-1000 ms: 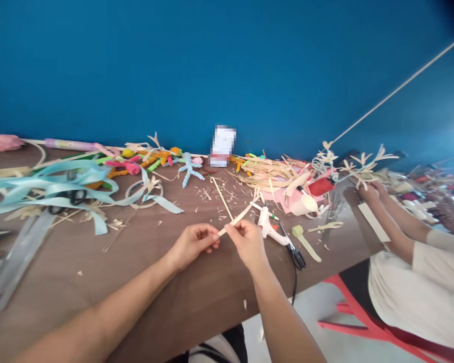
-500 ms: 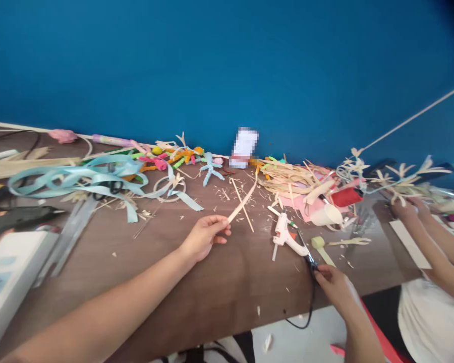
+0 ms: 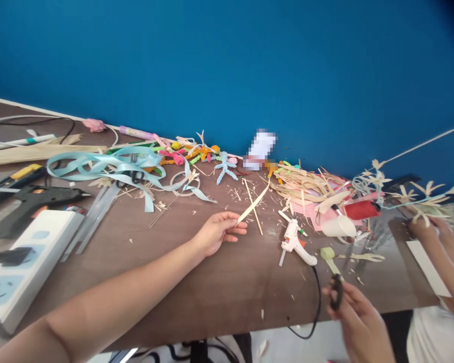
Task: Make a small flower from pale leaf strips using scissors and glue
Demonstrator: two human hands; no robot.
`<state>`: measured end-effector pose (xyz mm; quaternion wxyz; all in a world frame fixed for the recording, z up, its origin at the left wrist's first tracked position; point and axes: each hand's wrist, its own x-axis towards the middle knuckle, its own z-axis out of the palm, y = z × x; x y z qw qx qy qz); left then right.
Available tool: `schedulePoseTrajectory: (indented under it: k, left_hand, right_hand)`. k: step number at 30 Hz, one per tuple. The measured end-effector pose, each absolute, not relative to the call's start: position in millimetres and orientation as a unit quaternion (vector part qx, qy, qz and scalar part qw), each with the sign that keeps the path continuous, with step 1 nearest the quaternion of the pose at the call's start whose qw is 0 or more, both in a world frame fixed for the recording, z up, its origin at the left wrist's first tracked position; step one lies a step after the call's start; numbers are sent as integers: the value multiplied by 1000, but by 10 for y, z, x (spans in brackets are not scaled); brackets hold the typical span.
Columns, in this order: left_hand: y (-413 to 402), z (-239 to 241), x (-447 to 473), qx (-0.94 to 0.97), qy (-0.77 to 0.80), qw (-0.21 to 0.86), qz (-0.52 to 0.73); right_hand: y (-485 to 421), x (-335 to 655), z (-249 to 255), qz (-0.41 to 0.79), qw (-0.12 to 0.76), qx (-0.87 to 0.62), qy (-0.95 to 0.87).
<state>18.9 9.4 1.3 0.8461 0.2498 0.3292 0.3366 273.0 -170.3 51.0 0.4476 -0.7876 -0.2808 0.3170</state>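
Observation:
My left hand (image 3: 223, 233) is closed, pinching the near end of a pale, narrow strip (image 3: 254, 204) like corn husk or raffia. The strip slants up and away over the table. Lower right, my right hand (image 3: 357, 315) is closed round the black handle of scissors (image 3: 336, 292); the blades do not show clearly now. Between the hands lies a white glue gun (image 3: 294, 242) with a glue stick poking from its rear. A pale green ribbon roll (image 3: 327, 253) sits just beyond my right hand.
Light blue ribbon (image 3: 98, 164) and a black glue gun (image 3: 26, 204) lie left, near a white power strip (image 3: 47, 242). Husk strips (image 3: 302, 181) and a white cup (image 3: 338, 227) are at the back right. Another person's hands (image 3: 426, 229) work at far right.
My right hand has pulled back toward me with the scissors, away from the white glue gun. My left hand still holds the strip. The view has shifted leftward.

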Motion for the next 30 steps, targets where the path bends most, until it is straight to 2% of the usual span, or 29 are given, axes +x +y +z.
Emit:
schedulePoseTrajectory:
  k: [3,7,14,30]
  left_hand:
    - [81,9,191,264,326,841,341]
    - [61,-15,202,296,322,823,362]
    - [35,-30,232,341,319,813,349]
    - [54,27,207,387,313,827,262]
  right_hand:
    - [-1357,2237,435,446,472,-667,-364]
    - [-1000,1909,373,527,356,-640,-432]
    - [-915,2007,387,527,263,-672,-448]
    - [-915,2078,348,531,200,-681,-463]
